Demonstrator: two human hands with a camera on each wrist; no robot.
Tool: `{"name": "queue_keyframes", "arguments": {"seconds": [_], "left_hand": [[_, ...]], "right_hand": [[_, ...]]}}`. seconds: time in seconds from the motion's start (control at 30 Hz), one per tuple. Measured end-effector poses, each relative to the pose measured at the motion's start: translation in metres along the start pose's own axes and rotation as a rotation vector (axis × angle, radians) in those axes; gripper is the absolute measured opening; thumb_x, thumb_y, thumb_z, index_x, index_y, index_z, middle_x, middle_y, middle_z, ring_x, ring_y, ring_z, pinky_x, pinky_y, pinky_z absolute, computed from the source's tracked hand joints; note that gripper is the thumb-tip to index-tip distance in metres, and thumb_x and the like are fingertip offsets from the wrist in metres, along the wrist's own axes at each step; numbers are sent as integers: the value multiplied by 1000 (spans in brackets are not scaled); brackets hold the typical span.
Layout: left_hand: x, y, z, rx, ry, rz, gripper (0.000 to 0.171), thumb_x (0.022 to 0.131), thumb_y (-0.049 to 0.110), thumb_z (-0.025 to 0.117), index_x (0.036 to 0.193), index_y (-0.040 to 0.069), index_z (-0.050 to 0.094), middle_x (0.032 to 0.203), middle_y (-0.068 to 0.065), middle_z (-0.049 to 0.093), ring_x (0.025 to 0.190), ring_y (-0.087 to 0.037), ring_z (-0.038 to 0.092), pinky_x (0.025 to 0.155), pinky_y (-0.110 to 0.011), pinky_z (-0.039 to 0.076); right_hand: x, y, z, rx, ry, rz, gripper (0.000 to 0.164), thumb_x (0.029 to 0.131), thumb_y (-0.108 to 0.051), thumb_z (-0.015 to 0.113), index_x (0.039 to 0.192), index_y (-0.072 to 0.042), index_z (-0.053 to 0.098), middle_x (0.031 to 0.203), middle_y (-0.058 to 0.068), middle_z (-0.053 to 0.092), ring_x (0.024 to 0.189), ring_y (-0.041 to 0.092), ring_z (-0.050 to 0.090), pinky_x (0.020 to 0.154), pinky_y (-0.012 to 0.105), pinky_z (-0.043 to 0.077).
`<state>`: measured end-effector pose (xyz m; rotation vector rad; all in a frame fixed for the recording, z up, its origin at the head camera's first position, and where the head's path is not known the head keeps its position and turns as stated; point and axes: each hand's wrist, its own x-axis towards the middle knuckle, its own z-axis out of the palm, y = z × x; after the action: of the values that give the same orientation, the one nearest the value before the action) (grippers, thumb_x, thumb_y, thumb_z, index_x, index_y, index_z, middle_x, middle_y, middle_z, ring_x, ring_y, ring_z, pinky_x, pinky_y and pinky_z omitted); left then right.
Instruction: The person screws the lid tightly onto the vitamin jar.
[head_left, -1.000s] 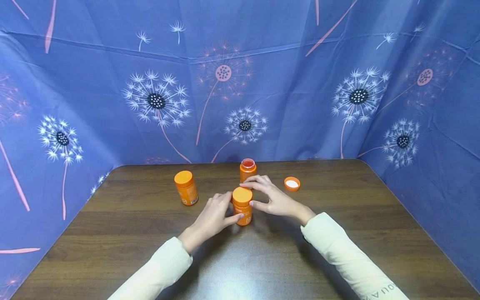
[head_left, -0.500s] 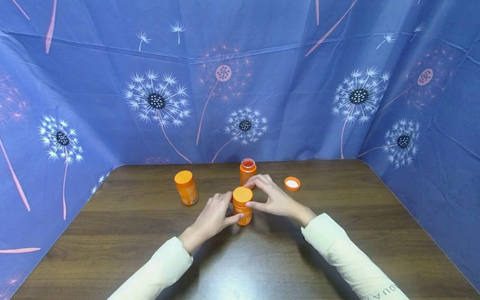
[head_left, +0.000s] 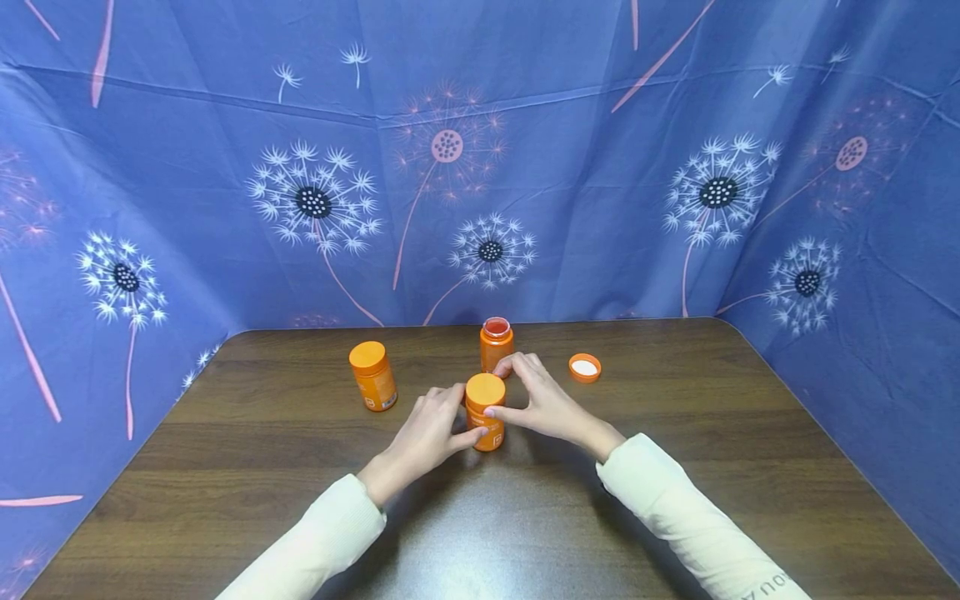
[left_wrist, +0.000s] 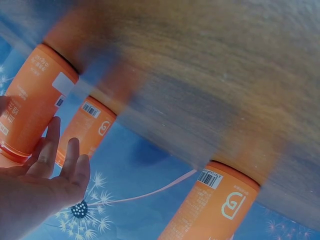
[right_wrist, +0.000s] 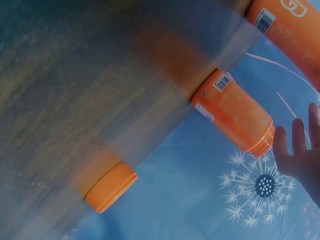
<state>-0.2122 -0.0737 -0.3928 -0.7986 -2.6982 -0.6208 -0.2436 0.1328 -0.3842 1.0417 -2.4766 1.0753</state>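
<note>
An orange jar [head_left: 487, 425] with its orange lid [head_left: 485, 389] on stands upright on the table in the head view. My left hand [head_left: 423, 429] grips its body from the left, thumb in front. My right hand [head_left: 546, 406] holds the lid's right side, thumb at the front edge and fingers curled behind. Just behind stands an open orange jar [head_left: 492, 354], its threaded neck bare; the right wrist view shows this uncapped jar [right_wrist: 235, 112] too. In the left wrist view, the fingers of my left hand [left_wrist: 42, 175] wrap around the gripped jar [left_wrist: 37, 95].
Another lidded orange jar [head_left: 375, 385] stands to the left. A loose orange lid [head_left: 584, 367] lies to the right with its white inside up. A blue dandelion-print cloth [head_left: 585, 233] hangs behind the brown wooden table [head_left: 225, 467].
My right hand has turned at the lid: its thumb has slid left across the front, and its fingers have drawn back to the right. The left hand and the jar have stayed put.
</note>
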Motion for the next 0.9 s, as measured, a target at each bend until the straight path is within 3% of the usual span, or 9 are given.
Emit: {"name": "queue_keyframes", "arguments": {"seconds": [0.27, 0.53, 0.9], "left_hand": [[0, 1, 0, 0, -8, -5, 49, 78, 41, 68, 110, 7, 52, 89, -5, 62, 86, -24, 54, 76, -41, 42], [0, 1, -1, -3, -12, -10, 49, 78, 41, 68, 110, 8, 52, 91, -5, 62, 89, -25, 55, 77, -42, 42], [0, 1, -1, 0, -16, -9, 49, 79, 42, 67, 111, 9, 51, 90, -4, 62, 85, -22, 53, 76, -40, 41]], "right_hand": [[-2, 4, -4, 4, -38, -12, 53, 74, -34, 75, 115, -14, 50, 109, -5, 52, 108, 16, 41, 93, 40, 36], [-1, 5, -13, 70, -115, -67, 49, 83, -24, 66, 127, -11, 47, 121, -2, 51, 113, 19, 40, 96, 45, 33], [1, 2, -18, 54, -166, -84, 46, 85, -20, 63, 129, -13, 49, 128, 1, 48, 116, 18, 38, 96, 46, 32]]}}
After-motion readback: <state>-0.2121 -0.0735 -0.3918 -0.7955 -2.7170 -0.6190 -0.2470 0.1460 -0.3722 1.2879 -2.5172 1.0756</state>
